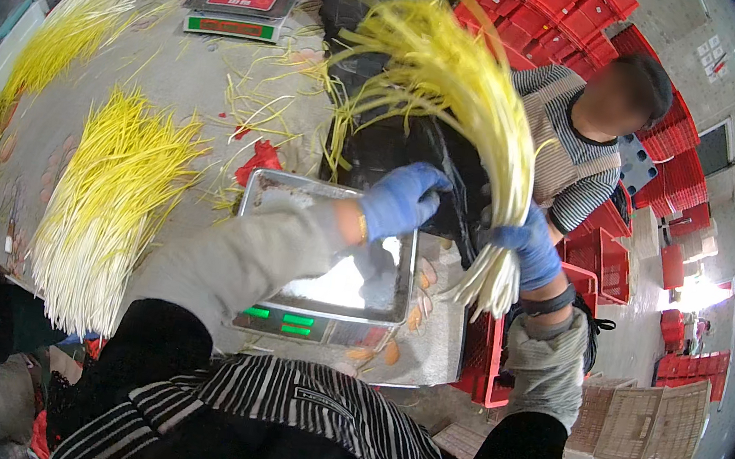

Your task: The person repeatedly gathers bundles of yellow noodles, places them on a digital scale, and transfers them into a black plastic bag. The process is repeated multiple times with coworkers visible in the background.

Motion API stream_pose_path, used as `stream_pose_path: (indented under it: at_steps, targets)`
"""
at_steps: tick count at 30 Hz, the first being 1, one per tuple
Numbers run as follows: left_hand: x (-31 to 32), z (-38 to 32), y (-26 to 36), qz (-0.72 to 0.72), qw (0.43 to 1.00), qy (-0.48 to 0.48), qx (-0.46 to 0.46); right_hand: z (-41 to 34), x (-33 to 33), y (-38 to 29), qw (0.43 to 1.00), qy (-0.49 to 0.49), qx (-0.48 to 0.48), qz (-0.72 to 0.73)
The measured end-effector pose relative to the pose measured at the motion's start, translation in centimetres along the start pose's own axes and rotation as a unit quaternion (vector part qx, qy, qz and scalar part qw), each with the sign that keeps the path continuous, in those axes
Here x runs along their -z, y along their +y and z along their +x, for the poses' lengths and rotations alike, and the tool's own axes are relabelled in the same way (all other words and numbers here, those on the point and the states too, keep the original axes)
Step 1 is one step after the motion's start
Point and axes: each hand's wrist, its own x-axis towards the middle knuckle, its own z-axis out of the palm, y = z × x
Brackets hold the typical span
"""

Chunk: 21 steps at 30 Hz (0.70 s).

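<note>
My right hand [531, 245], in a blue glove, grips a bundle of yellow chives [495, 121] near its white stem ends; the yellow leaves fan up and to the left, blurred. My left hand [403, 199], gloved in blue, hovers over the steel pan of a digital scale [346, 283], its fingers partly curled and no object visible in them. Black plastic [400, 149] lies just beyond the scale. A large pile of yellow chives [112, 193] rests on the table at the left.
A second scale [240, 7] stands at the table's far side. More chives [71, 33] and loose strands [252, 100] lie about, with red scraps [261, 159]. Red crates [610, 260] stand at the right. A person [578, 132] is across from me.
</note>
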Motion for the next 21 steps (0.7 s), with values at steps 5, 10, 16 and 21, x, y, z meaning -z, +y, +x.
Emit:
stream_pose_path:
  at_steps: [5,10,16,21]
  targets:
    - [-2.5,7.4,-2.0,0.509,0.821,-0.057,-0.25,5.3,4.4,-1.8,0.997,-0.032,0.063,-0.019]
    - [-4.0,8.1,-2.5,0.485,0.795,-0.334,-0.146,13.9,9.0,5.9,0.991,-0.079,-0.091,-0.049]
    - [-4.3,7.7,-2.5,0.439,0.834,-0.294,-0.16,24.1,12.1,21.2,0.744,-0.16,-0.05,-0.646]
    - [-5.4,7.7,-2.5,0.427,0.856,-0.247,-0.153,27.3,10.5,27.8,0.747,0.053,-0.248,-0.614]
